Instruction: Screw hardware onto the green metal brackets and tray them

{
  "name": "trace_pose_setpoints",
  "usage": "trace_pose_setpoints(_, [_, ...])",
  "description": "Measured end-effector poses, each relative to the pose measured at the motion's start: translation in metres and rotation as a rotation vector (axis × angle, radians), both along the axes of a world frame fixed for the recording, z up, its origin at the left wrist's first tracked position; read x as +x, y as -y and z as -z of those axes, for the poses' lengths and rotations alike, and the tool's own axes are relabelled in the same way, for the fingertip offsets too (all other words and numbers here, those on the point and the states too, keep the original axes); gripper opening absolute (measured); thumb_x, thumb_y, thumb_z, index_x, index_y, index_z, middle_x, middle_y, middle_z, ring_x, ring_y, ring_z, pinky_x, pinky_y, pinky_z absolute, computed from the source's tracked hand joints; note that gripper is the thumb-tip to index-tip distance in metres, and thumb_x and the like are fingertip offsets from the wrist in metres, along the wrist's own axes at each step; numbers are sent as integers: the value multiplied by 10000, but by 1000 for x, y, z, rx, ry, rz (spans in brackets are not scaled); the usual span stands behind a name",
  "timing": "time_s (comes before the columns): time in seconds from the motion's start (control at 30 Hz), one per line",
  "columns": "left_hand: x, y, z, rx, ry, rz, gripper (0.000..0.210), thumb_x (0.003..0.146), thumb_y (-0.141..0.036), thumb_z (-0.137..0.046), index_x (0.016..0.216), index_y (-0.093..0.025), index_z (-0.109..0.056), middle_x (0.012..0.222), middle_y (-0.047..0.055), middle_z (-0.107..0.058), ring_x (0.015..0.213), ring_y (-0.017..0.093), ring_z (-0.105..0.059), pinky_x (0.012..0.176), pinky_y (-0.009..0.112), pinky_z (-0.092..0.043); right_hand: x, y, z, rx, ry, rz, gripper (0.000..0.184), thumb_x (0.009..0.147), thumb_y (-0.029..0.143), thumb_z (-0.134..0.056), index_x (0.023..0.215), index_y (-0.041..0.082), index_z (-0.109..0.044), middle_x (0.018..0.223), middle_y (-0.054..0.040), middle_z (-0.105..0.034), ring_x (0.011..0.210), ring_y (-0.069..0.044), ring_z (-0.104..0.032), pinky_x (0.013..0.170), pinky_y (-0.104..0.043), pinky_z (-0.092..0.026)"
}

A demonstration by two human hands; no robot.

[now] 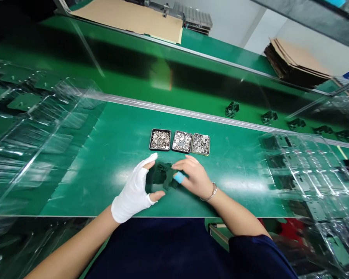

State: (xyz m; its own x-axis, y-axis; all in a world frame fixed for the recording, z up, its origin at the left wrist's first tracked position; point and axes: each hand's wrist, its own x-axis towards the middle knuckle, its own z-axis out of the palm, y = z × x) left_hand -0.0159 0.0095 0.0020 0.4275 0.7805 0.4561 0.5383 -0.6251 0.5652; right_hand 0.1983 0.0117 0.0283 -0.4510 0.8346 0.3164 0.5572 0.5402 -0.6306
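Observation:
A dark, glossy plastic part [164, 175] is between my two hands, low over the front of the green bench; blur and its dark colour hide its details. My left hand [133, 190], in a white glove with bare thumb and one bare fingertip, curves around its left side in a wide grip. My right hand [193, 176], with a blue finger cot on one digit and a bracelet at the wrist, has its bent fingers at the part's right edge. Just beyond stand three small square trays, left [160, 139], middle [182, 141] and right [201, 144], filled with tiny metal pieces.
Clear plastic blister trays are stacked at left [31, 112] and right [305, 166]. Several similar dark parts [232, 109] stand in a row behind the metal rail [151, 109]. Cardboard sheets [125, 17] lie on the upper shelf.

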Motion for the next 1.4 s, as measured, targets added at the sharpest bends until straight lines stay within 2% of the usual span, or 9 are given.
trace_pose_setpoints(0.13, [4,-12,-2,22,-208,44,696,812,-568,-540,1322,-122,-382,1217,198,-569,1135,341,-549,946,501,-463,-5,9,3,282,310,-162,222,917,173,-442,1073,153,-599,1059,-104,-663,1005,-197,-570,1057,-453,-298])
trace_pose_setpoints(0.27, [6,-19,-2,-6,-307,92,609,811,-505,-562,1265,-112,-460,1155,189,-609,1079,339,-583,904,490,-488,11,-5,-8,160,339,-318,289,888,225,-492,1163,164,-556,1164,-85,-622,1092,-199,-525,1033,-422,-329])
trace_pose_setpoints(0.47, [4,-21,-10,-70,-347,200,555,794,-366,-572,1290,-146,-454,1243,164,-570,1149,317,-549,955,471,-471,73,-69,-10,-10,514,325,262,841,65,-422,952,162,-638,968,-85,-639,907,-215,-536,822,-333,-401])
trace_pose_setpoints(0.73, [1,-17,-12,-177,-301,194,698,781,-427,-609,1385,-184,-358,1360,163,-487,1233,313,-491,995,459,-449,77,-83,5,-13,723,337,260,790,52,-469,957,166,-633,955,-90,-616,918,-235,-530,790,-321,-342])
trace_pose_setpoints(0.83, [-3,-18,-14,-208,-239,163,690,805,-450,-584,1392,-184,-339,1374,161,-469,1245,307,-478,1003,461,-439,84,-74,-6,-56,708,336,225,787,60,-473,924,158,-622,911,-84,-634,873,-225,-554,800,-324,-349])
trace_pose_setpoints(0.97, [-2,-23,-24,-145,-111,27,421,883,-394,-482,1243,-177,-497,1234,122,-578,1138,256,-558,962,412,-468,84,-54,-28,-93,565,283,179,763,39,-465,838,153,-581,785,-61,-645,744,-194,-565,819,-333,-385])
trace_pose_setpoints(1.1, [12,-24,-38,-12,-49,9,256,902,-357,-466,975,-171,-627,941,70,-668,882,198,-630,802,332,-500,51,-26,-44,-14,220,-7,106,821,133,-457,836,198,-539,856,-46,-648,845,-178,-580,872,-341,-424])
trace_pose_setpoints(1.2, [23,-21,-44,133,-103,87,275,907,-331,-452,776,-181,-641,758,41,-658,712,176,-606,679,316,-462,24,-8,-44,48,171,-237,158,819,126,-427,893,212,-537,915,-37,-652,889,-164,-589,1027,-417,-336])
trace_pose_setpoints(1.4, [23,-14,-42,365,-240,8,295,846,-166,-476,563,-180,-554,541,25,-559,538,165,-532,568,316,-386,0,-2,-26,-2,8,-84,170,854,130,-430,944,225,-538,890,-22,-665,847,-150,-609,1009,-397,-382])
